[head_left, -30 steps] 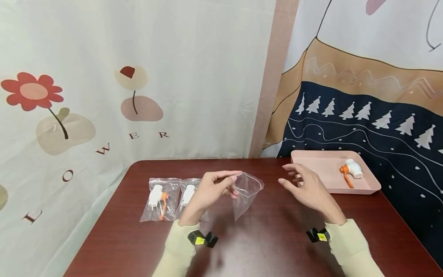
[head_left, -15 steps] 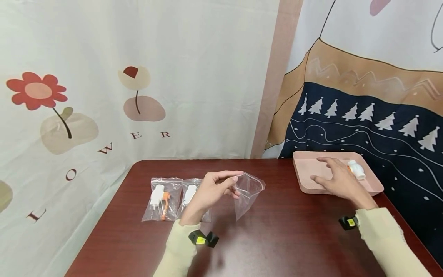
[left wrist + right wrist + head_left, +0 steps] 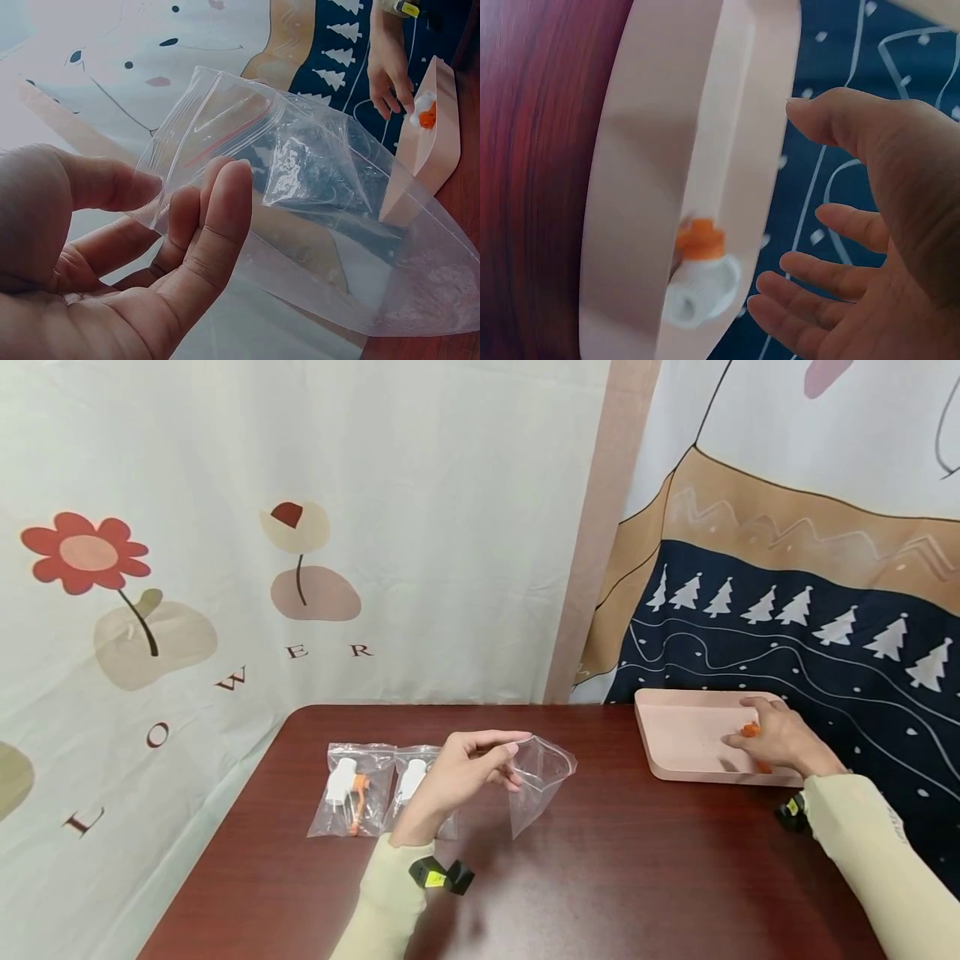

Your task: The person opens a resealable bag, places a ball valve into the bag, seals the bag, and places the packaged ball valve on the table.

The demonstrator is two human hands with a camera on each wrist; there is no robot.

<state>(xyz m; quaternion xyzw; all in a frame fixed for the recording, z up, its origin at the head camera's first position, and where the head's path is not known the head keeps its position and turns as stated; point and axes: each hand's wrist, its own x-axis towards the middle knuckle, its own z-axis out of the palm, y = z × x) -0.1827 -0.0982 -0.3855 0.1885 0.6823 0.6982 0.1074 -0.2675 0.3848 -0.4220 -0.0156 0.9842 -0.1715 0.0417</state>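
Note:
My left hand [image 3: 468, 772] pinches a clear zip bag [image 3: 315, 165] at its top edge between thumb and fingers. The bag hangs above the table with its mouth spread apart. My right hand [image 3: 780, 739] is over the right part of the pink tray [image 3: 686, 735], fingers spread and holding nothing. Close by it in the tray lies a white plastic valve [image 3: 705, 289] with an orange handle [image 3: 701, 240]. In the head view the hand hides most of the valve, leaving bits of orange showing.
Two clear zip bags lie side by side on the dark red table [image 3: 600, 877]; the left bag [image 3: 318, 818] contains a white and orange valve. The other bag [image 3: 405, 760], with a white piece inside, is partly behind my left arm. A printed curtain [image 3: 450, 527] hangs behind.
My right hand has moved right from beside the left hand to over the valve in the tray. The left hand keeps holding the bag in nearly the same place.

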